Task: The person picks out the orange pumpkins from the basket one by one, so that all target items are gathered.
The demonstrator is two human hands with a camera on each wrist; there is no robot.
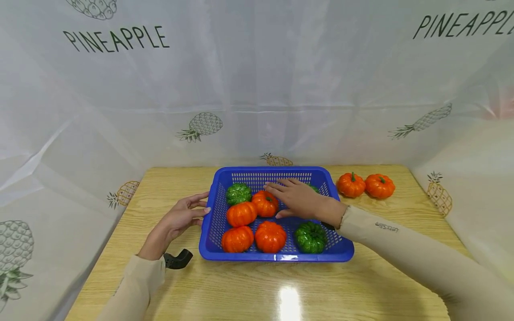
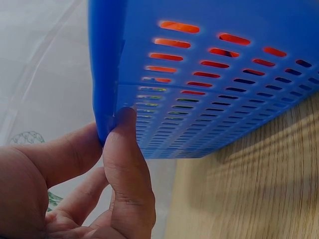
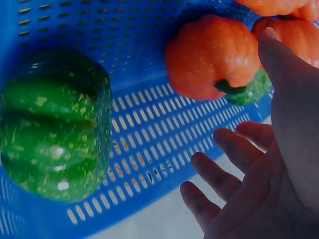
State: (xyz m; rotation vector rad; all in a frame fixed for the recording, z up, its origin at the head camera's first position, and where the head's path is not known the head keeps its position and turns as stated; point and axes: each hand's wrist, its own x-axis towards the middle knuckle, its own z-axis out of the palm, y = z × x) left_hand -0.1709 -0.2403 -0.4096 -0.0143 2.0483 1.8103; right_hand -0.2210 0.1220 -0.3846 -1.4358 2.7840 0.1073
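Note:
A blue plastic basket [image 1: 277,257] with slotted walls sits on the table, holding several small orange and green pumpkins. My left hand [image 1: 186,216] is at its left side, thumb and a finger pinching the rim [image 2: 107,69]. Over the basket's right half reaches my right hand [image 1: 299,198], palm down, fingers spread and holding nothing. Its fingertips are close to an orange pumpkin [image 1: 265,203] with a green stem. A green pumpkin [image 1: 310,237] lies in the front right part, below the right wrist. Another green pumpkin [image 1: 313,188] is mostly hidden behind the right hand.
Two orange pumpkins, one nearer the basket [image 1: 351,185] and one farther right [image 1: 379,186], stand on the wooden table [image 1: 241,290] beyond the basket's right side. A white curtain [image 1: 257,80] printed with pineapples hangs behind and along both sides of the table.

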